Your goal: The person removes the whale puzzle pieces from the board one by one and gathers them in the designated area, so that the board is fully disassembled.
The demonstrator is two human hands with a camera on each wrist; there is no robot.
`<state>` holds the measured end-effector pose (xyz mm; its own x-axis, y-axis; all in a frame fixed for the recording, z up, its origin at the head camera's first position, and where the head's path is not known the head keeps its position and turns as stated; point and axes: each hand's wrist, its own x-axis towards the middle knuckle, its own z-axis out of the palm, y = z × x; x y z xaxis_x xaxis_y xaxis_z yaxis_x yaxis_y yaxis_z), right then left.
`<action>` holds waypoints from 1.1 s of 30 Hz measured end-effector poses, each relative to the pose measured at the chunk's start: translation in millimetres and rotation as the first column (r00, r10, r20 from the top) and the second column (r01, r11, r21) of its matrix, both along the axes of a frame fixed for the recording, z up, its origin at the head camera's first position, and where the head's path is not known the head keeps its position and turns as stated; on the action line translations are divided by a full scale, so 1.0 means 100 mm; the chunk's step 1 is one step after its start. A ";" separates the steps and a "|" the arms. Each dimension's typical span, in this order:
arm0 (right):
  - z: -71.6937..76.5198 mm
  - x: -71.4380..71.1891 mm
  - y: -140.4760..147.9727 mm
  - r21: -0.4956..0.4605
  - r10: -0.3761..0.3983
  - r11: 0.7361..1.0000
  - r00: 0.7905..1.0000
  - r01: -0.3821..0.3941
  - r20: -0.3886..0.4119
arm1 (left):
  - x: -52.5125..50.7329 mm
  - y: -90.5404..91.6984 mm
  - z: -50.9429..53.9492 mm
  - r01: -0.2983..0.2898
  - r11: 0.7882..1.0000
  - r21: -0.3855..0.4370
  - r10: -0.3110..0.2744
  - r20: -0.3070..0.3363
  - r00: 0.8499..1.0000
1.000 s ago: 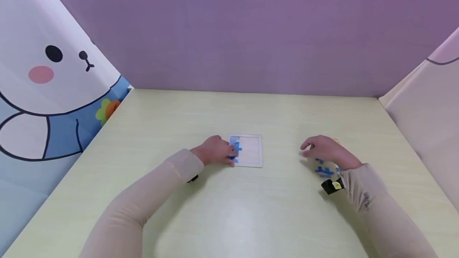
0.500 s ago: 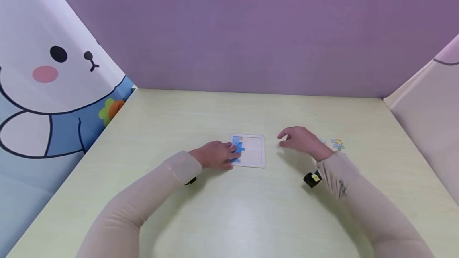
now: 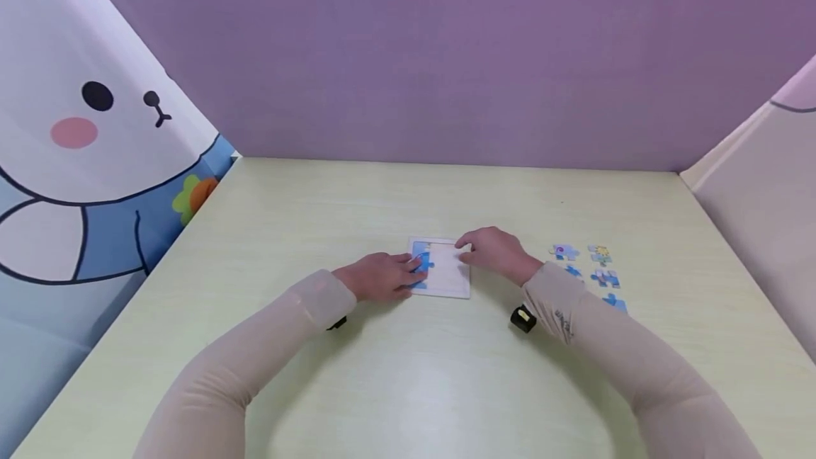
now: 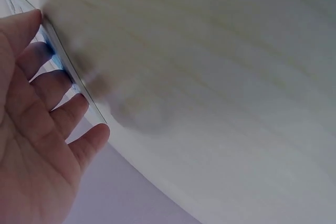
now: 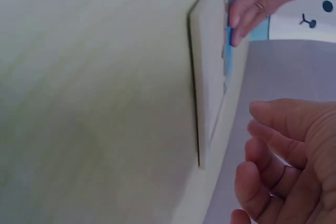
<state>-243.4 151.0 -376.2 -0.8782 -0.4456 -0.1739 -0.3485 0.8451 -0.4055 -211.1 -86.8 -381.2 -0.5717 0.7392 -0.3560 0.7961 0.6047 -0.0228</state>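
A square white-framed puzzle tray (image 3: 449,276) lies flat on the table, with blue joined jigsaw pieces (image 3: 421,250) along its left side. Spread fingers of my left hand (image 3: 382,276) rest over those pieces and the tray's left edge. In the left wrist view the left hand (image 4: 42,114) has its fingertips along that edge. Over the tray's upper right corner is my right hand (image 3: 499,252), thumb and index apart. The right wrist view shows the right hand (image 5: 294,156) with loosely bent fingers and no piece visible between them.
Several loose jigsaw pieces (image 3: 604,278) lie on the table (image 3: 408,374) to the right, partly behind the right sleeve (image 3: 574,303). A purple backdrop (image 3: 446,55) rises behind the table, and a printed cloth (image 3: 95,232) hangs at the left.
My right hand has moved left from beside the loose pieces to the tray's right side, uncovering more pieces. The left hand stays on the tray, its fingers shifted slightly.
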 end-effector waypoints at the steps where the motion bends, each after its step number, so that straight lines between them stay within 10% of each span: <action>1: -0.01 0.00 -0.02 0.008 0.002 1.000 1.000 -0.002 -0.007 | 0.00 0.00 0.00 0.008 1.000 -0.001 -0.008 -0.009 1.000; 33: -0.07 -0.01 -0.47 0.102 0.050 0.994 0.998 -0.046 -0.039 | 0.01 0.02 0.00 0.022 0.999 0.039 -0.022 0.015 1.000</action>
<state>-244.1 104.5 -383.3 -0.8636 -0.4693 -0.1844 -0.4042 0.8630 -0.3031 -210.0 -85.1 -380.8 -0.5497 0.7650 -0.3357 0.8094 0.5872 0.0127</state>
